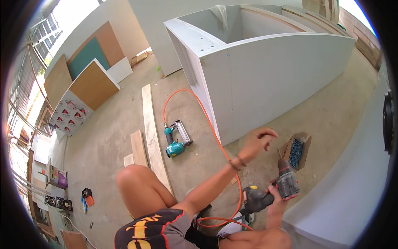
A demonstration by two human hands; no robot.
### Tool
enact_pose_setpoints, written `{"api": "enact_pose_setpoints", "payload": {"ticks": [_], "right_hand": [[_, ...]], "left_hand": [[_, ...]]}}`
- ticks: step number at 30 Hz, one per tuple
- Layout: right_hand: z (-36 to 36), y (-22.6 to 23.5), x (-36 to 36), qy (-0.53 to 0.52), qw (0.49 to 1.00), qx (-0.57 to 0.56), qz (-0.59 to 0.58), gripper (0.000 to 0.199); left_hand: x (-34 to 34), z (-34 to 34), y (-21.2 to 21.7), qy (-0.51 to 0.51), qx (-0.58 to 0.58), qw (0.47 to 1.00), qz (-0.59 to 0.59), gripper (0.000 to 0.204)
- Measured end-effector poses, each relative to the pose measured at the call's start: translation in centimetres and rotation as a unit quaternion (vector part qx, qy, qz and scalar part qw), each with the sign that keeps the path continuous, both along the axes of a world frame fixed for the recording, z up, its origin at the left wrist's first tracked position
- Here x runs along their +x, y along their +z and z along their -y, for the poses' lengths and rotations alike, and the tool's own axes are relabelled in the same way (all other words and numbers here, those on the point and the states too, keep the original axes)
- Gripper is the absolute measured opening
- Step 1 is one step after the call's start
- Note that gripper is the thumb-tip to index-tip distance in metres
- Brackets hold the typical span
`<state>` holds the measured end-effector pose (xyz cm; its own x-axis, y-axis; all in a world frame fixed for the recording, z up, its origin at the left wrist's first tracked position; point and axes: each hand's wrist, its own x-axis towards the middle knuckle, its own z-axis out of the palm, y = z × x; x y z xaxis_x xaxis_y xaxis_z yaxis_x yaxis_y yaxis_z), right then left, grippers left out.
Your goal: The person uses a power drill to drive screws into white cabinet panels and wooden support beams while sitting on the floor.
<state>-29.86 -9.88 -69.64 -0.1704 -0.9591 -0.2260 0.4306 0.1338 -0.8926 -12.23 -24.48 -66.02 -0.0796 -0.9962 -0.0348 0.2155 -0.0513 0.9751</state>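
My left hand (258, 144), a dark bracelet at its wrist, hovers above the floor beside the white cabinet's lower edge. Its fingers are curled in; whatever they may hold is too small to make out. My right hand (275, 200) grips a black and red cordless drill (287, 182) by the handle. The drill's chuck and bit point away from me, toward an open cardboard box (307, 146) filled with bluish screws (295, 152). The box stands on the floor just right of my left hand.
A large white cabinet (273, 79) lies ahead. A teal nail gun (175, 148) on an orange hose (212, 126) rests left of it, near long planks (150, 120). A white panel (344, 182) stands at right; boards (94, 84) lean far left.
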Motion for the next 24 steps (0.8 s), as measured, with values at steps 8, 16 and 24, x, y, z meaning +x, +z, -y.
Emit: {"api": "enact_pose_setpoints", "payload": {"ticks": [8,16,24], "right_hand": [[4.7,11.9,3.1,0.116,0.92,-0.268,-0.262,0.055],[6.8,16.6,6.5,0.122,0.857,-0.402,-0.298,0.063],[7.3,18.4,8.1,0.11,0.833,-0.442,-0.315,0.062]], "left_hand": [[7.7,-3.3,8.0,0.173,-0.115,0.969,-0.13,0.021],[7.6,-3.7,15.6,0.215,-0.067,0.95,-0.218,0.023],[9.6,-2.6,16.3,0.194,-0.102,0.956,-0.194,0.024]]}}
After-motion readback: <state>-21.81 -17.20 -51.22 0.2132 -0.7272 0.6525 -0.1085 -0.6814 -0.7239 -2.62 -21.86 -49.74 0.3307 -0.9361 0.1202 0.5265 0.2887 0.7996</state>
